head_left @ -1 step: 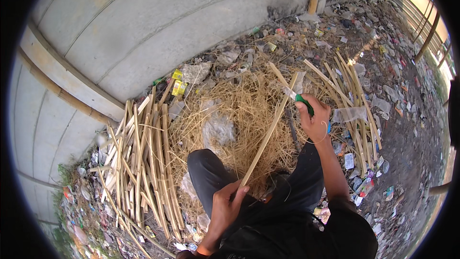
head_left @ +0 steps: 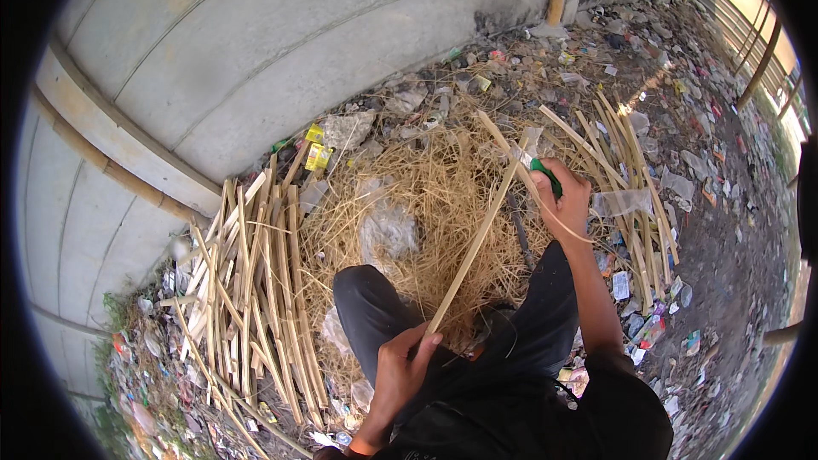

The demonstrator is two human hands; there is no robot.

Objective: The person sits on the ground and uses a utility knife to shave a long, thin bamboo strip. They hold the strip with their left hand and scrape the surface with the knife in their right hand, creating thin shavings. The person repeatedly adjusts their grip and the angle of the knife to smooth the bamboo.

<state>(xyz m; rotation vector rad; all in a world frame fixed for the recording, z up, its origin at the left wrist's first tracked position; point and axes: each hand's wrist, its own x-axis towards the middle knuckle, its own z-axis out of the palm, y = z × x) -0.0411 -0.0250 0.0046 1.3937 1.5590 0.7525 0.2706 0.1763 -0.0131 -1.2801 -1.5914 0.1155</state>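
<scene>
My left hand point(head_left: 402, 366) grips the lower end of a bamboo strip point(head_left: 470, 262) that slants up and away to the right. My right hand point(head_left: 567, 196) is closed round the green handle of a knife point(head_left: 554, 177). The short, pale blade lies by the strip's far end. A thin bamboo shaving point(head_left: 562, 223) hangs from that end and curves in front of my right wrist. Beneath the strip, a heap of straw-like shavings point(head_left: 443, 196) covers the ground between and beyond my knees.
To my left lies a pile of bamboo strips point(head_left: 277, 290); a smaller bundle of strips point(head_left: 635, 196) is on the right. A crumpled clear plastic bag point(head_left: 388, 232) rests on the shavings. A grey concrete wall point(head_left: 341, 25) rises behind. Litter point(head_left: 707, 204) is scattered over the ground.
My right hand and the knife have moved slightly up and to the right at the strip's far end. A longer shaving now hangs by my right wrist. My left hand has stayed put.
</scene>
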